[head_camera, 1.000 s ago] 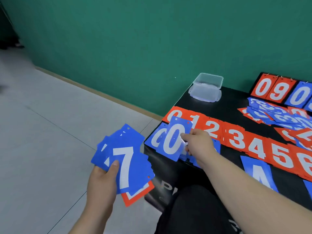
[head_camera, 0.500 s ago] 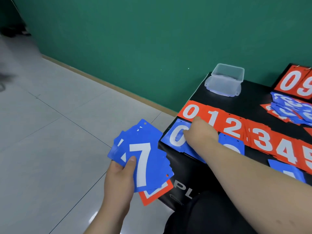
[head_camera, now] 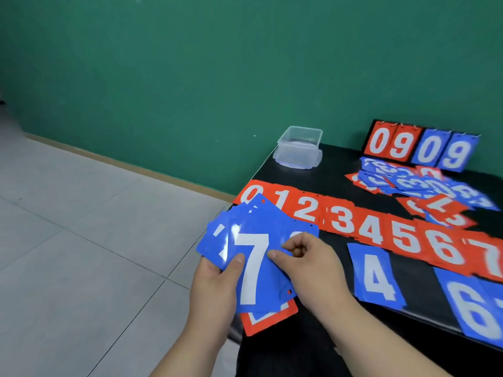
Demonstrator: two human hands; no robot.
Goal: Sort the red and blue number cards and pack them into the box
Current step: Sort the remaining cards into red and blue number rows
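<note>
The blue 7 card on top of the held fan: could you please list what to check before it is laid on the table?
1. Left hand grips the card fan: ok.
2. Top card reads blue 7: ok.
3. Right hand pinches that card alone: cannot tell.
4. Free spot right of the blue 6: cannot tell, out of frame.
5. Fan all blue: not ok, red card underneath.

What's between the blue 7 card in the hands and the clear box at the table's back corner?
Nothing upright. The blue 7 card tops the fan of blue cards in the left hand; only the flat row of red cards lies on the black table before the clear box.
</note>
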